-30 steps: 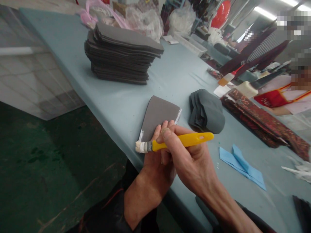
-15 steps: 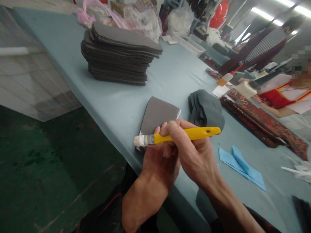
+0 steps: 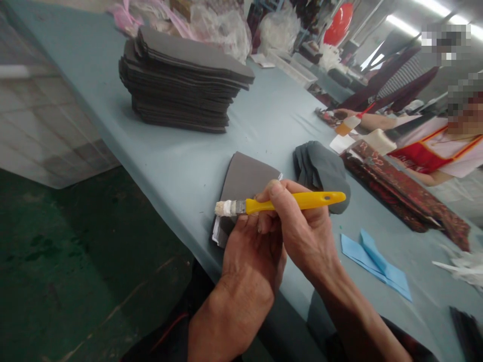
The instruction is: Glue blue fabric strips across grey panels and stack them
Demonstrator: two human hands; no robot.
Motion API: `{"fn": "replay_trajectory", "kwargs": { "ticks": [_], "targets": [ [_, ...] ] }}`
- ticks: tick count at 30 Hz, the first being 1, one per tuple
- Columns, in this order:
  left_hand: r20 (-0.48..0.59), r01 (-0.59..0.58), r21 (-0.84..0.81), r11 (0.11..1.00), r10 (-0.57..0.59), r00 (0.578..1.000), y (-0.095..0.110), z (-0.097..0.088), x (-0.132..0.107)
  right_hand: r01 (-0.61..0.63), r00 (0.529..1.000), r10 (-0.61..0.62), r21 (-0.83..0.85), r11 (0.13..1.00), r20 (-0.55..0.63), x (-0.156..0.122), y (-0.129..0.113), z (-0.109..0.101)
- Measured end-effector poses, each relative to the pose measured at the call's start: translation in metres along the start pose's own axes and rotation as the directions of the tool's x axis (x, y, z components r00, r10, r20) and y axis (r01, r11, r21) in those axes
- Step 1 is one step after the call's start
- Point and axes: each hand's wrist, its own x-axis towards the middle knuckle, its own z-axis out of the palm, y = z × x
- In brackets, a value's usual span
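My right hand (image 3: 304, 229) is closed round a yellow-handled brush (image 3: 287, 202), its white bristles pointing left over the table's near edge. Under it lies a flat grey cut piece (image 3: 245, 183) with a white underside showing at its edges. My left hand (image 3: 251, 254) lies on the near end of that piece, pressing it to the blue-grey table (image 3: 181, 166); its fingers are mostly hidden behind the brush hand.
A tall stack of grey cut pieces (image 3: 184, 80) stands at the back left. A folded grey bundle (image 3: 320, 171) lies right of the piece, blue paper scraps (image 3: 373, 264) further right. A person in red and white sits by patterned dark strips (image 3: 400, 188) and a glue bottle (image 3: 349, 124).
The brush has lifted slightly and shifted right. My left hand has slid a little along the piece. The other person's arm has reached in beside the glue bottle.
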Motion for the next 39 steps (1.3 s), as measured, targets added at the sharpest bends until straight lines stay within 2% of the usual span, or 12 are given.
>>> {"fn": "replay_trajectory", "kwargs": {
  "ticks": [4,10,13,16,20,25,30,39],
  "targets": [
    [0.032,-0.001,0.047,0.999,-0.001,0.999,0.001,0.000,0.001,-0.007,1.000,0.007,0.007,1.000,0.007,0.002,0.002,0.000],
    [-0.022,-0.022,0.070,0.997,0.024,0.999,0.001,0.005,-0.002,-0.025,1.000,0.025,0.002,1.000,0.016,0.007,0.005,0.003],
    [-0.136,-0.028,0.088,0.996,0.040,0.990,0.000,0.010,-0.003,-0.020,0.999,0.020,0.018,1.000,0.026,0.013,0.008,0.005],
    [-0.270,-0.026,0.108,0.994,0.054,0.961,-0.003,0.014,-0.005,-0.002,1.000,0.002,0.019,1.000,0.012,0.022,0.011,0.006],
    [-0.360,-0.032,0.048,0.998,0.047,0.932,-0.007,0.011,-0.008,0.005,0.999,-0.005,0.004,1.000,-0.036,0.035,0.015,0.007],
    [-0.290,-0.002,-0.037,0.999,-0.009,0.957,-0.007,0.001,-0.008,0.004,0.999,-0.006,-0.037,0.999,-0.052,0.051,0.018,0.006],
    [-0.266,0.032,-0.066,0.997,-0.049,0.963,-0.004,0.001,-0.006,0.055,0.994,-0.067,-0.129,0.990,-0.089,0.066,0.020,0.005],
    [-0.299,0.033,-0.078,0.996,-0.055,0.953,-0.003,0.005,-0.009,0.116,0.980,-0.148,-0.225,0.968,-0.134,0.098,0.029,0.001]
  ]
}}
